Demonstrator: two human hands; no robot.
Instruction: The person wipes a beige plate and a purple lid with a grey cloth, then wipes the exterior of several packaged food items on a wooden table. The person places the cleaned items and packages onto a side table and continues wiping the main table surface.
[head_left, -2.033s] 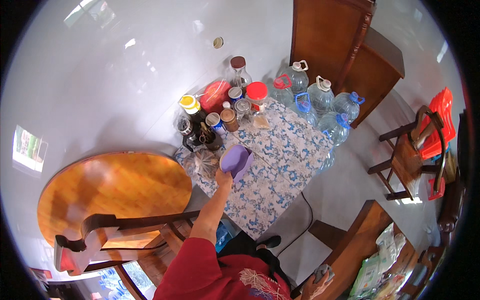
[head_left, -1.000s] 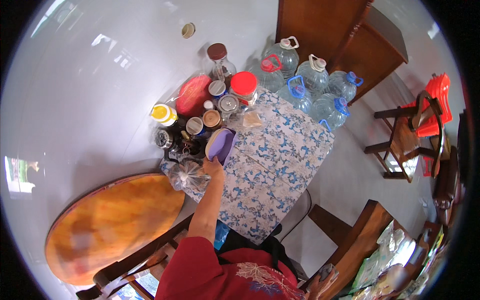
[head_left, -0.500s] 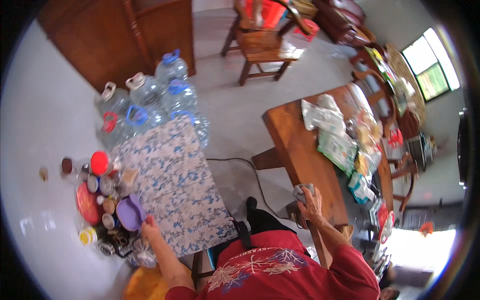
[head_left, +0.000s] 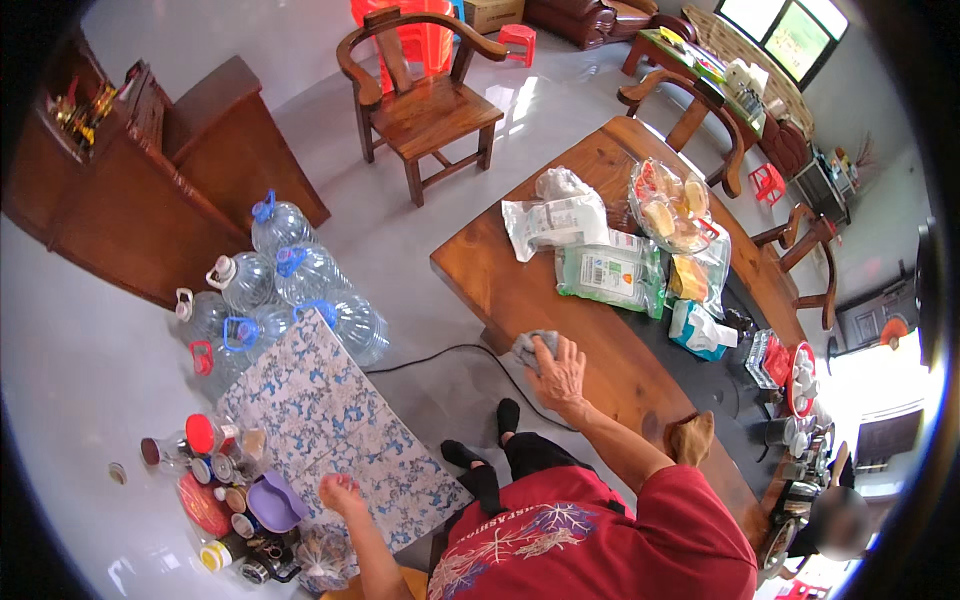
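Note:
My right hand (head_left: 563,374) is closed on a grey cloth (head_left: 535,348) over the near-left edge of the wooden table (head_left: 630,375). My left hand (head_left: 342,493) hovers over the lower part of a board covered in a blue-and-white floral pattern (head_left: 330,410). Its fingers are loosely bent, with nothing visible in them. A purple plastic container (head_left: 277,502) stands just left of that hand, apart from it. Jars, including one with a red lid (head_left: 205,434), crowd around the container beside the wall.
Large clear water bottles (head_left: 310,273) stand beyond the floral board. Packages (head_left: 610,275) and a plate of wrapped bread (head_left: 672,205) lie on the wooden table. A wooden armchair (head_left: 435,110) stands ahead. A black cable (head_left: 460,347) crosses the floor. Another person (head_left: 838,525) is at the lower right.
My left hand has come away from the purple container, moving right over the floral board. My right hand still holds the cloth. The view has shifted, showing more of the room ahead.

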